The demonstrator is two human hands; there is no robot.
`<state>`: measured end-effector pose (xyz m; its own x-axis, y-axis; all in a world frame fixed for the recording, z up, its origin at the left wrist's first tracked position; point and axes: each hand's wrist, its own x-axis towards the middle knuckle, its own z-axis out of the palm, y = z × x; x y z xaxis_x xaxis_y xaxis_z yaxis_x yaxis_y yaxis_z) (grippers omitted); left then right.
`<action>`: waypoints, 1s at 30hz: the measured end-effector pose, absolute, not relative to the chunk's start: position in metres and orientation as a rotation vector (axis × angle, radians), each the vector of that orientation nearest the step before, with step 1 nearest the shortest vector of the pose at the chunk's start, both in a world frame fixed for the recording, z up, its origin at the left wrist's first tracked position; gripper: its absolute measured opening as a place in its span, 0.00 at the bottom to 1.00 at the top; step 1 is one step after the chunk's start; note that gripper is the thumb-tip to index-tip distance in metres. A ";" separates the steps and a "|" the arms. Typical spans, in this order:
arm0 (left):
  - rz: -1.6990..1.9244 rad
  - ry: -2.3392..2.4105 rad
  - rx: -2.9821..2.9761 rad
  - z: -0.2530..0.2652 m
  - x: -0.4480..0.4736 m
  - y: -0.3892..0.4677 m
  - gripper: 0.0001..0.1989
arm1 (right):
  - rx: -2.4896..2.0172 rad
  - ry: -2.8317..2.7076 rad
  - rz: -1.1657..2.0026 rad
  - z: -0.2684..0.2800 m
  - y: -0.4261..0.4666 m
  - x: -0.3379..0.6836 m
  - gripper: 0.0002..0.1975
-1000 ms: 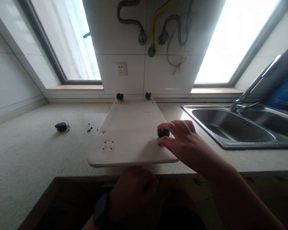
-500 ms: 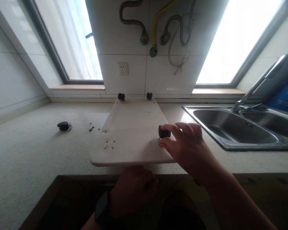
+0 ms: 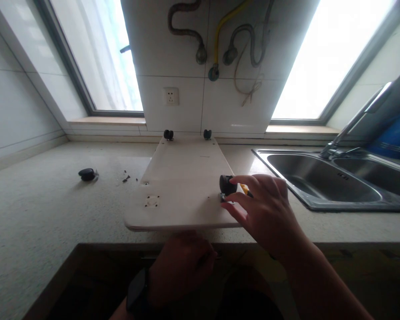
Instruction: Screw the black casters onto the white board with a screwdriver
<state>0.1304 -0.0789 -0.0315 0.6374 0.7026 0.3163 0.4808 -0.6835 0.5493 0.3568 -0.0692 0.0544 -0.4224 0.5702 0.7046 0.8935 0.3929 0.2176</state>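
A white board [image 3: 183, 169] lies flat on the counter. Two black caster wheels stand at its far end, a left one [image 3: 168, 134] and a right one [image 3: 207, 134]. At the near right corner my right hand [image 3: 265, 202] pinches a third caster wheel [image 3: 227, 183], fingertips on the wheel and by its metal base. My left hand [image 3: 183, 262], with a dark watch [image 3: 138, 289] on the wrist, is curled in shadow below the board's front edge; what it holds, if anything, is hidden. A mounting mark with screw holes [image 3: 152, 202] shows at the near left corner.
Left of the board lie a loose black caster [image 3: 87, 174] and several small dark screws [image 3: 126, 178]. A yellow-and-black object [image 3: 245, 189] shows partly behind my right hand. To the right is a steel double sink [image 3: 313, 206] with a faucet [image 3: 356, 116].
My right hand has shifted slightly right and its fingers have changed position on the caster. The yellow-and-black object now shows behind it. My left hand has moved slightly left.
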 end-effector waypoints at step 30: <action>0.466 0.742 2.207 0.107 0.159 0.025 0.35 | -1.346 -1.229 -0.032 -0.008 -0.042 0.467 0.18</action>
<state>0.1593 0.0252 0.1068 0.7657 0.6359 0.0966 0.3635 -0.5518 0.7506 0.4672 -0.0420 -0.0079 0.4315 0.6054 0.6688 0.6391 0.3181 -0.7003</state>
